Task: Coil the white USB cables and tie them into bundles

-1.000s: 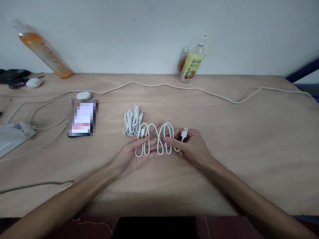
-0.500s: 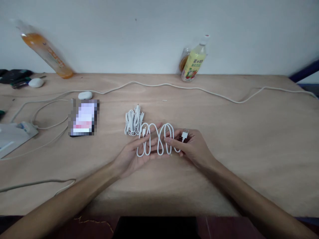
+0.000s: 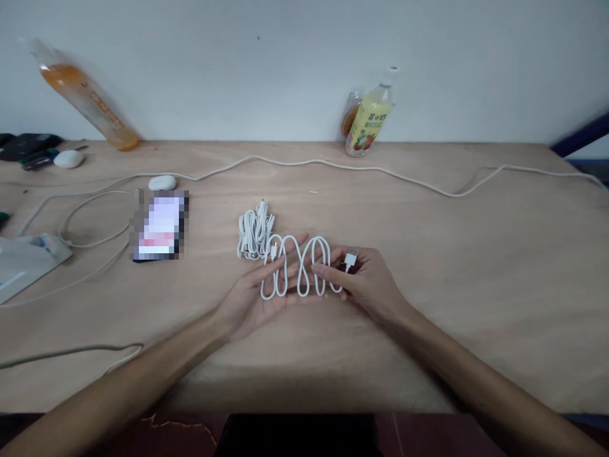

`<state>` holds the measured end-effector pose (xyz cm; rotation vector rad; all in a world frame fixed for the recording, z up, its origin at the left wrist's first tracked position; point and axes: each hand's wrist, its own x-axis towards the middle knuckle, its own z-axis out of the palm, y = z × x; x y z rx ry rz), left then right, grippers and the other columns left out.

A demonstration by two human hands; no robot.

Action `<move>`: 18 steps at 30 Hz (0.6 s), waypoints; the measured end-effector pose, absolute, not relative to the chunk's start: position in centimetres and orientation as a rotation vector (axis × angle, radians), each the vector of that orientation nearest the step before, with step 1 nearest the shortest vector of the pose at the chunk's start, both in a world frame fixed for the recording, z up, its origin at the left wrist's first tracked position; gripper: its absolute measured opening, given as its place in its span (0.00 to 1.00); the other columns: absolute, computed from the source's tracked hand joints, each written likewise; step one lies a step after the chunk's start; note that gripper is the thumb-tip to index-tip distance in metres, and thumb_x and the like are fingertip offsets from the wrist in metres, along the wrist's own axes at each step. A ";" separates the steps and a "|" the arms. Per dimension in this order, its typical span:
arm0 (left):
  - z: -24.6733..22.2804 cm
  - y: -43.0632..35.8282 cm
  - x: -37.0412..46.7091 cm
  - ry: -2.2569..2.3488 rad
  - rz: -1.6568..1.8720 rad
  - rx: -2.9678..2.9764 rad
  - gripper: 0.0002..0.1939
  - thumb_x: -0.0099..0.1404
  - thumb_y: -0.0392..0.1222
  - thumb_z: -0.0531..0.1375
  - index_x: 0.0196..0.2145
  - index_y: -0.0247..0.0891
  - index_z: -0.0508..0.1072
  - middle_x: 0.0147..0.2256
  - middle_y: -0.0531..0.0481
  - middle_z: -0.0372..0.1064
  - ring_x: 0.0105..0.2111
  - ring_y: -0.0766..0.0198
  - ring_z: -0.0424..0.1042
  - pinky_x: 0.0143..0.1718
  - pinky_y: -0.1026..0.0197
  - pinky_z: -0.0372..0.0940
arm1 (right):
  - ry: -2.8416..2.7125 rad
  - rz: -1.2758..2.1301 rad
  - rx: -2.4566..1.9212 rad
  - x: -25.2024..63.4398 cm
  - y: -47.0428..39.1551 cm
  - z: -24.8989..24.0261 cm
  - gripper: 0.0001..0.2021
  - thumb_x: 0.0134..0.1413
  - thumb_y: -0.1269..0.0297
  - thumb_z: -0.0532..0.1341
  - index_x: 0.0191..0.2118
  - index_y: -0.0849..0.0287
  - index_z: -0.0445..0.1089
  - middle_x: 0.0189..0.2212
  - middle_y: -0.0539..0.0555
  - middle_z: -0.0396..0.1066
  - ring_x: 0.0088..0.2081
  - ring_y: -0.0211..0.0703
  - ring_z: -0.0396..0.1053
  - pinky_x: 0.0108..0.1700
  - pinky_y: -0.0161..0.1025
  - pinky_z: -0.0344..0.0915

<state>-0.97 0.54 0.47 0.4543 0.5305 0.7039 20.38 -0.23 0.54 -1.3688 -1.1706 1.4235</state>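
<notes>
A white USB cable lies in a row of wavy loops across the fingers of my left hand, whose thumb presses down on the loops at the left end. Beside that thumb, the cable's small plug points away from me. My right hand pinches the loops at the right end between thumb and fingers. By its index finger, the USB-A plug sticks up. Just beyond my left fingertips rests a bundle of coiled white cables on the table.
A phone with a lit screen and a white earbud case lie to the left. A long white cord crosses the wooden table. By the wall stand an orange drink bottle and a yellow one.
My right hand and the right-hand loops have shifted very slightly left, drawing the loops a little closer together. My left hand looks the same.
</notes>
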 end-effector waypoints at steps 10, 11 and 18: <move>0.5 0.6 -1.0 0.526 0.697 0.454 0.33 0.84 0.43 0.54 0.81 0.51 0.52 0.72 0.40 0.69 0.69 0.43 0.71 0.73 0.36 0.61 | -1.195 1.447 -1.364 20.3 -0.2 0.9 0.21 0.44 0.44 0.81 0.25 0.55 0.77 0.16 0.45 0.68 0.16 0.33 0.59 0.18 0.34 0.55; 0.5 0.6 -1.0 0.531 0.695 0.452 0.33 0.84 0.43 0.54 0.81 0.51 0.52 0.72 0.39 0.69 0.69 0.43 0.72 0.73 0.35 0.61 | -1.193 1.452 -1.360 20.3 -0.2 0.9 0.21 0.44 0.44 0.81 0.26 0.55 0.78 0.16 0.45 0.68 0.16 0.33 0.59 0.18 0.34 0.56; 0.5 0.6 -1.0 0.518 0.692 0.433 0.33 0.84 0.43 0.53 0.81 0.52 0.50 0.72 0.39 0.68 0.69 0.42 0.72 0.72 0.33 0.62 | -1.157 1.467 -1.343 20.3 -0.2 0.4 0.21 0.43 0.45 0.81 0.27 0.56 0.78 0.19 0.47 0.72 0.18 0.34 0.63 0.19 0.34 0.60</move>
